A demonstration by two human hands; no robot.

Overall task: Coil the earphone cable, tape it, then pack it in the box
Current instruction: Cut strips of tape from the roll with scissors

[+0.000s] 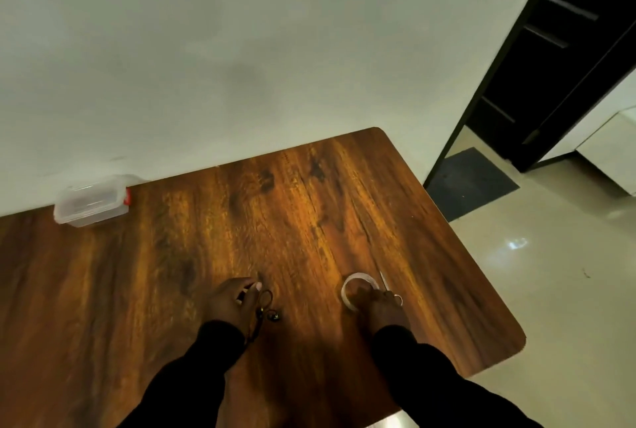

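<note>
- On the wooden table [309, 214], near its front edge, both hands are seen, each emerging from a dark sleeve [413, 369].
- Left hand [232, 302]: the fingers are curled inward, thumb pressed toward fingertips, and the earphone cable [265, 303] is pinched in them as a small dark loop.
- Two earbuds [273, 316] are noted hanging just beside the left thumb, close above the tabletop; contact with the wood cannot be told.
- Right hand [378, 303]: the fingers are laid over the tape roll [358, 285], which rests flat on the table; whether the roll is actually gripped cannot be told.
- A thin metallic item [383, 281] is observed just beside the roll, under the right fingers; its identity is unclear owing to blur.
- A clear plastic box [91, 204] with a red clasp is recorded at the far left, against the wall [241, 49], well apart from both hands, lid on.
</note>
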